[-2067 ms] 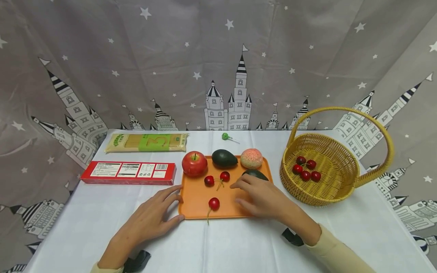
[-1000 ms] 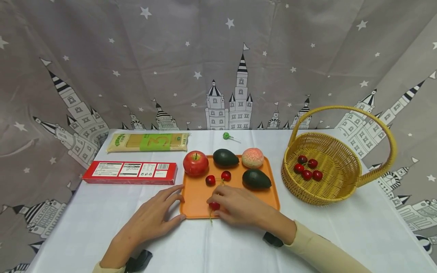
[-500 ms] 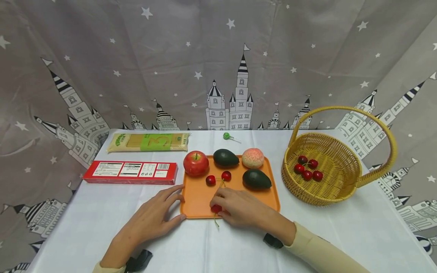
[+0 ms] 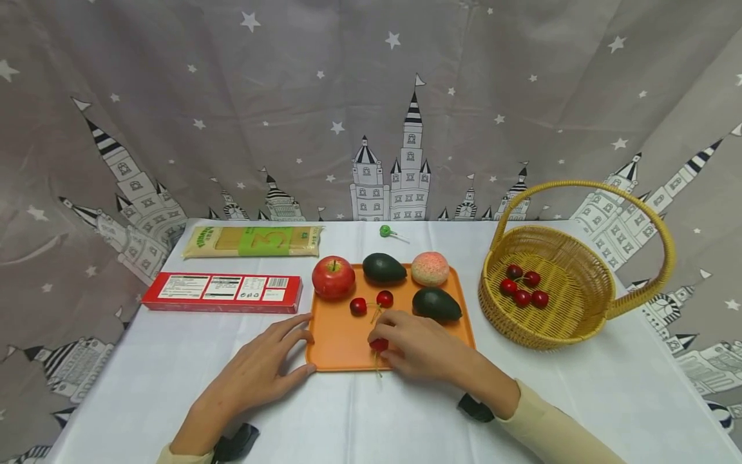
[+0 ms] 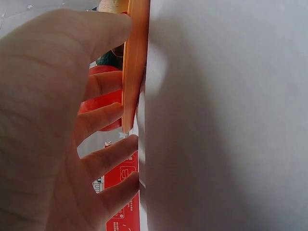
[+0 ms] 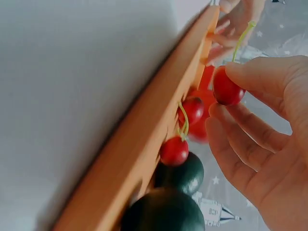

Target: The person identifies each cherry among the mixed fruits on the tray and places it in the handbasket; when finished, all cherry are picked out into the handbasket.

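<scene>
Cherry (image 4: 379,345) in right hand (image 4: 418,345) over orange tray (image 4: 337,339)

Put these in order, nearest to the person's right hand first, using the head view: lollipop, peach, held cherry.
1. Held cherry: pinched by the right hand.
2. Peach: far right corner of the tray.
3. Lollipop: on white cloth beyond the tray.
</scene>
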Tool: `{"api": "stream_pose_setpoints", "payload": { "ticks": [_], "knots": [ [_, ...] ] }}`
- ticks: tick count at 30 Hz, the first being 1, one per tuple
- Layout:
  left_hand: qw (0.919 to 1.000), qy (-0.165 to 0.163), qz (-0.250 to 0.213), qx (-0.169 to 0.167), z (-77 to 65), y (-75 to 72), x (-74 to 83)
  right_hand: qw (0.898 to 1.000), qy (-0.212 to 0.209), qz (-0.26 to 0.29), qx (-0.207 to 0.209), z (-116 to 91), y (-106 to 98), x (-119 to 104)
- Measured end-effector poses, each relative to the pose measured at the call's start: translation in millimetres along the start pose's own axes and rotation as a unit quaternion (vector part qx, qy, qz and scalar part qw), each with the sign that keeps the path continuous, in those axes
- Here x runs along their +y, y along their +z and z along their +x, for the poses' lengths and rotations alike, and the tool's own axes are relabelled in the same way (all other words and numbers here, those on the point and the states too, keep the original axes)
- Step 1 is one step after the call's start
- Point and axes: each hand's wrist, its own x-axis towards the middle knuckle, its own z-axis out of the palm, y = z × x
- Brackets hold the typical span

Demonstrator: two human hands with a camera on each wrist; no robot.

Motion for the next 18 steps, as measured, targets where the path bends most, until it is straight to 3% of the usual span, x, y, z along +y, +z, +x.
{"api": "stream_pose_setpoints", "payload": {
  "ticks": [18],
  "knots": [
    [1.0000,-0.004,-0.002,0.001,-0.9,0.0,0.1,0.990,0.048,0.001,0.131,-34,-42,35]
  ]
}}
